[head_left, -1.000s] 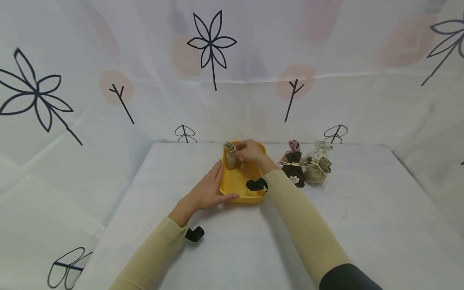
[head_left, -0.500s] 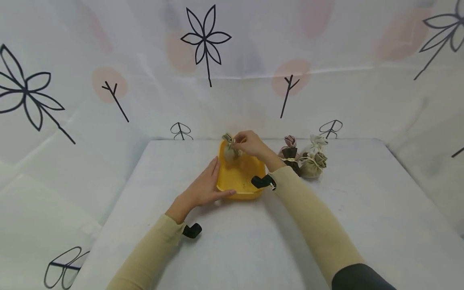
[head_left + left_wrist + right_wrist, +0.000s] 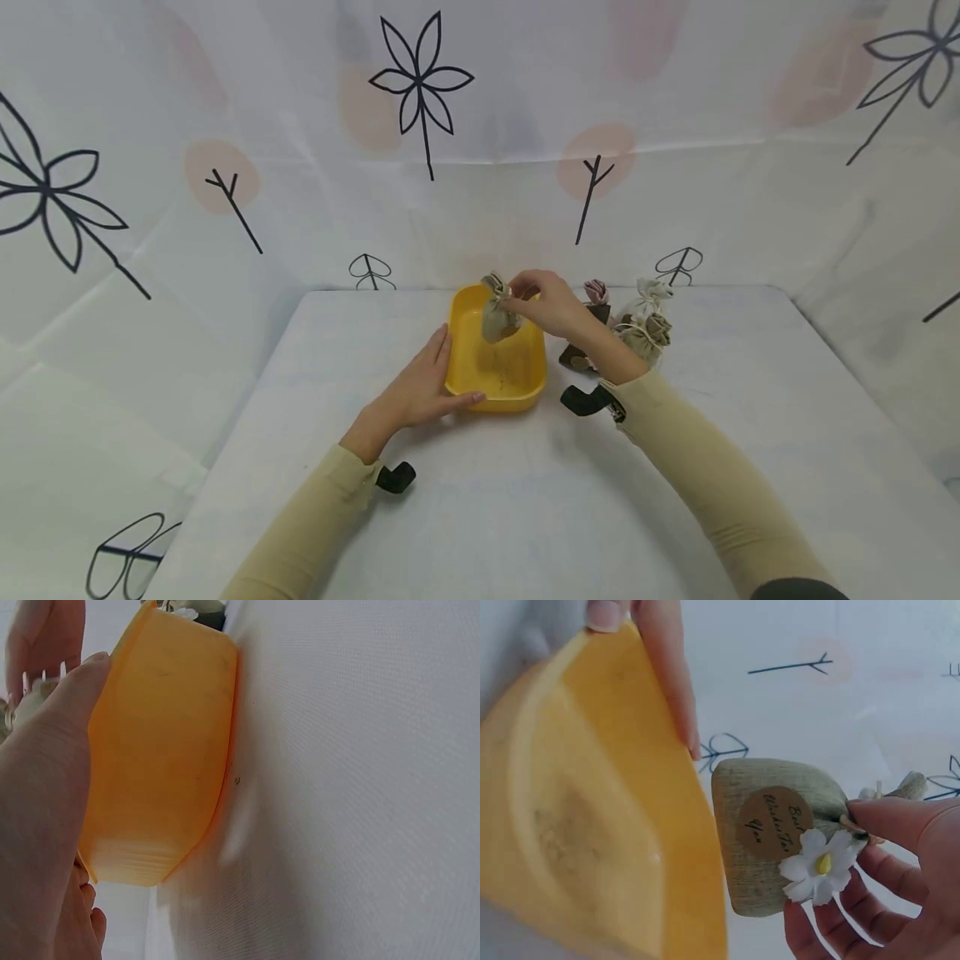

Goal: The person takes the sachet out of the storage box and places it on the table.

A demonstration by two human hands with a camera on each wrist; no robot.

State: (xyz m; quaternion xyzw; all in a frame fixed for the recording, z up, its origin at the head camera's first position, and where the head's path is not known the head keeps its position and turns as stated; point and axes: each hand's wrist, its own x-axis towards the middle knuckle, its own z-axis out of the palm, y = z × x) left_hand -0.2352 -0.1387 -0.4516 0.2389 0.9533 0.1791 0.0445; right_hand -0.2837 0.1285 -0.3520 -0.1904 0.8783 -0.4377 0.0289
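A small sage-green drawstring sachet (image 3: 499,312) hangs above the back of a yellow plastic tray (image 3: 495,403) in the head view. My right hand (image 3: 553,303) pinches its gathered neck between thumb and fingers. The right wrist view shows a round brown label and a white flower with a yellow centre on the sachet (image 3: 757,795). My left hand (image 3: 408,396) rests against the tray's near-left corner, fingers straight along the left side and thumb along the front rim. In the left wrist view the tray's outer wall (image 3: 161,742) stands on the white cloth.
Right of the tray stand several more sachets: a dark brown one (image 3: 576,358) partly behind the right forearm, a pink-topped one (image 3: 596,292), a white one (image 3: 654,292) and a green one (image 3: 647,335). A patterned white curtain (image 3: 495,225) borders the table's back.
My right hand has lifted the sachet from the tray's back left and brought it rightward. The dark brown sachet now leans leftward beside the right forearm. My left hand stays at the tray.
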